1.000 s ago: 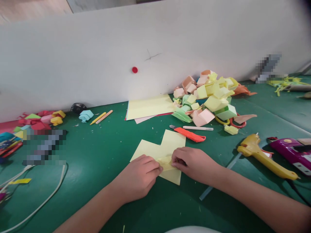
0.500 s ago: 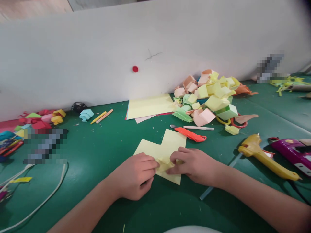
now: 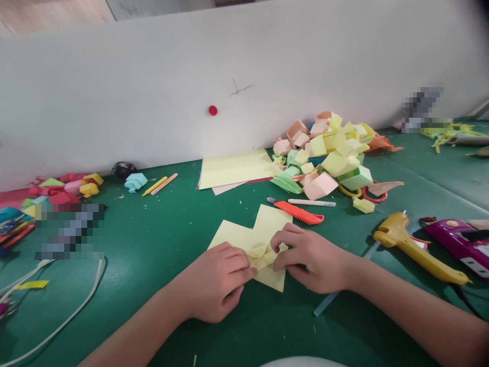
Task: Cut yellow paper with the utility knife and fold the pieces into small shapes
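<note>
Holds folded paper (image 3: 262, 257) over flat paper (image 3: 273, 218) on the desk (image 3: 133, 265), clamping either end between fingers (image 3: 237, 262) of left hand (image 3: 218, 280) and right hand (image 3: 311, 257); could tear or crease crookedly from uneven pulling.

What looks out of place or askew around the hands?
The yellow glue gun lies on its side on the green table, its glue stick running under the wrist of the right hand, where an arm might snag it. The orange knife lies loose near the notched yellow sheet, metal tip uncovered.
</note>
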`<state>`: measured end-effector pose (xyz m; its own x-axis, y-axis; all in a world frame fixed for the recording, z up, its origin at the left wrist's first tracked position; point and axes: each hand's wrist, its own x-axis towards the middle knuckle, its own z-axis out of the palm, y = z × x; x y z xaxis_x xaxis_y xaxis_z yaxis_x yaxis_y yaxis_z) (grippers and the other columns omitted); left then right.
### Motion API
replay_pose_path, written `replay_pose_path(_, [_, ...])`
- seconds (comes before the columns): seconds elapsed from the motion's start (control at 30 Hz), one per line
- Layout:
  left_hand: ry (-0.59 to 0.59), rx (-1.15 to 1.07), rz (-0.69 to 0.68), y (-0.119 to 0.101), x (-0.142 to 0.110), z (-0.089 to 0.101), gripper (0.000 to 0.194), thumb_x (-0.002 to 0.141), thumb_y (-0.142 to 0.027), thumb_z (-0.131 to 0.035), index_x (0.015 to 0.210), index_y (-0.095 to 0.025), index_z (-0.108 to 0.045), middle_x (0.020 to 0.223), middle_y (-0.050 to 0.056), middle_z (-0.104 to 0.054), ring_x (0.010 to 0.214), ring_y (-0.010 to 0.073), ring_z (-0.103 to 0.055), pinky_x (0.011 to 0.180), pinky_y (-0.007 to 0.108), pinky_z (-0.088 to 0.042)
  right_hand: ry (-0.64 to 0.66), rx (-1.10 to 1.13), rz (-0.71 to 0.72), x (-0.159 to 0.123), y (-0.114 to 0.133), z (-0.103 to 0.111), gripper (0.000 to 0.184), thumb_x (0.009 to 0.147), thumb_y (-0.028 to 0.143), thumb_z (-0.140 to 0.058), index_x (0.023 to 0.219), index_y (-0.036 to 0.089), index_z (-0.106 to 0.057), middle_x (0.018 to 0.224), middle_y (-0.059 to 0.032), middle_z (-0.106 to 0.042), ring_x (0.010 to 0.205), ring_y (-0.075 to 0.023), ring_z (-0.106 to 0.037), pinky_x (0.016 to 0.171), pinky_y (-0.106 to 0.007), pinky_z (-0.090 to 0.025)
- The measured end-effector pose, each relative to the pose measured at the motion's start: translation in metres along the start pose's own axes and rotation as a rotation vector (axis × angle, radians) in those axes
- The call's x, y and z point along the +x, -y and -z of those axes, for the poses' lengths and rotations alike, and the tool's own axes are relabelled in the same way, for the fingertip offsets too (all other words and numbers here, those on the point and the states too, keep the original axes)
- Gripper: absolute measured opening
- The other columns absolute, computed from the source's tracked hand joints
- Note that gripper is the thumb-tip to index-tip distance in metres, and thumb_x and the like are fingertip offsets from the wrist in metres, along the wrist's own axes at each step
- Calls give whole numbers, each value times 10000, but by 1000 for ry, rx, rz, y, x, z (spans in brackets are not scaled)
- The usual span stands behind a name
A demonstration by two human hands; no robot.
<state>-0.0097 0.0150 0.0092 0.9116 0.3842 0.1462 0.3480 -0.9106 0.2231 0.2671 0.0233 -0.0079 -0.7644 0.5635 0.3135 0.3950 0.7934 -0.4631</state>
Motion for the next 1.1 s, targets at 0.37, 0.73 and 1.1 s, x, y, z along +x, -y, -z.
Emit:
replay_pose_path(0.37, [-27,-125,59,1,1,5,305,831,-54,-528,1048,-190,-694,1003,58,-720,1010,225,-647,897,399,-479,14,-153,-17,1,2,2,216,919,216,-562,876,250,-770,1310,-57,-572,1116,-314,-428,931,-524,-417])
replay_pose_path(0.73, [-111,-134,24,6,-4,4,154,782,-72,-489,772,-175,-603,995,90,-716,967,236,-668,808,381,-507,12,-17,-84,-2,-5,12,162,891,167,-578,796,207,-704,1214,-79,-623,1095,-274,-497,912,-451,-459])
replay_pose_path(1.1, [-292,-121,411,8,1,-12,145,971,-244,-492,978,-197,-629,1010,52,-612,864,169,-614,746,286,-528,34,-44,-135,5,-2,-5,204,919,291,-659,1112,236,-629,1102,-63,-665,1034,-250,-540,943,-451,-364])
